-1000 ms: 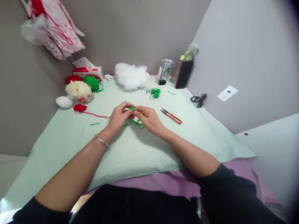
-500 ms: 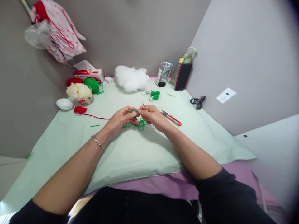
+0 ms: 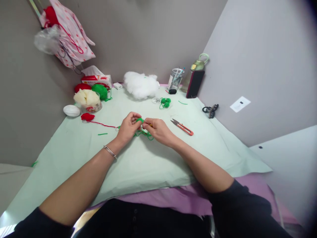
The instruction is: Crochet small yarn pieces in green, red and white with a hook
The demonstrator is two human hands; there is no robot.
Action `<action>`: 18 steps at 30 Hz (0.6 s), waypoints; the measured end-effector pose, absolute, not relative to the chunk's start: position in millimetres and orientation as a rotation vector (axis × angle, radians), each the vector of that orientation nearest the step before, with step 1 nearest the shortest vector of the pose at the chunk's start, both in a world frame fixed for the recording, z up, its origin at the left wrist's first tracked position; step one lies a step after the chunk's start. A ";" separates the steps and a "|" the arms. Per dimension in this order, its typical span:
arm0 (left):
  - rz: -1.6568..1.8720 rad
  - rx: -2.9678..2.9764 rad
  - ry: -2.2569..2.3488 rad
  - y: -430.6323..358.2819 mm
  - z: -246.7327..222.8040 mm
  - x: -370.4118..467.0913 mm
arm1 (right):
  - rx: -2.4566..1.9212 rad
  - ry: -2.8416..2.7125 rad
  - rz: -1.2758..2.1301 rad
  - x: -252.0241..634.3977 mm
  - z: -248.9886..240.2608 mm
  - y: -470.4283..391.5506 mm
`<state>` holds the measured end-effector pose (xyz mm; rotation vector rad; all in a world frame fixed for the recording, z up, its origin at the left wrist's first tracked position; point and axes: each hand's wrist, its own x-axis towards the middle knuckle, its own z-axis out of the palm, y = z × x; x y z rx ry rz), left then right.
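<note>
My left hand [image 3: 129, 128] is closed around a small green crochet piece [image 3: 139, 120], pinched between thumb and fingers. Closed on a crochet hook [image 3: 150, 125], my right hand [image 3: 158, 131] meets the piece from the right; a bit of the hook's yellow grip shows, the rest is hidden by my fingers. Loose green yarn [image 3: 148, 135] lies in loops on the cloth beneath both hands. To the right of my right hand lie orange-handled thread snips [image 3: 182, 127]. A red yarn bundle [image 3: 87, 117] trails a strand toward my left wrist.
White stuffing [image 3: 141, 85] sits at the back, beside a pen cup [image 3: 176, 79] and a phone [image 3: 195, 84] leaning on a bottle [image 3: 198, 64]. Back left are a tissue box [image 3: 97, 80], a green yarn ball [image 3: 100, 91] and a white ball [image 3: 71, 110]. A hair clip [image 3: 211, 111] lies right.
My right hand has turned so the hook points toward the green piece; before, its shaft stood across the fingers. Both hands remain close together. The whole view has shifted slightly.
</note>
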<state>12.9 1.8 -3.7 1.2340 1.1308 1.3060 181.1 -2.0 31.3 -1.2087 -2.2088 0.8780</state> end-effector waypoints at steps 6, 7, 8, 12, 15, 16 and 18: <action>1.519 1.212 1.204 4.0 2.6 0.8 | -1.481 -2.357 0.532 199.5 42.8 -0.8; 1.536 1.208 1.208 4.0 3.8 -0.9 | -1.519 -2.378 0.485 203.2 45.2 -2.0; 1.545 1.206 1.209 3.8 5.0 -1.8 | -1.551 -2.399 0.448 206.5 47.3 -2.8; 1.530 1.222 1.167 0.2 10.7 0.7 | -1.614 -2.444 0.366 219.5 53.6 6.3; 1.499 1.243 1.128 -4.8 16.4 4.9 | -1.668 -2.374 0.334 237.7 55.2 36.0; 1.489 1.249 1.120 -6.6 18.3 6.0 | -1.697 -2.324 0.319 246.6 54.5 50.5; 1.466 1.262 1.110 -10.2 21.5 7.8 | -1.774 -2.188 0.288 268.4 51.2 84.3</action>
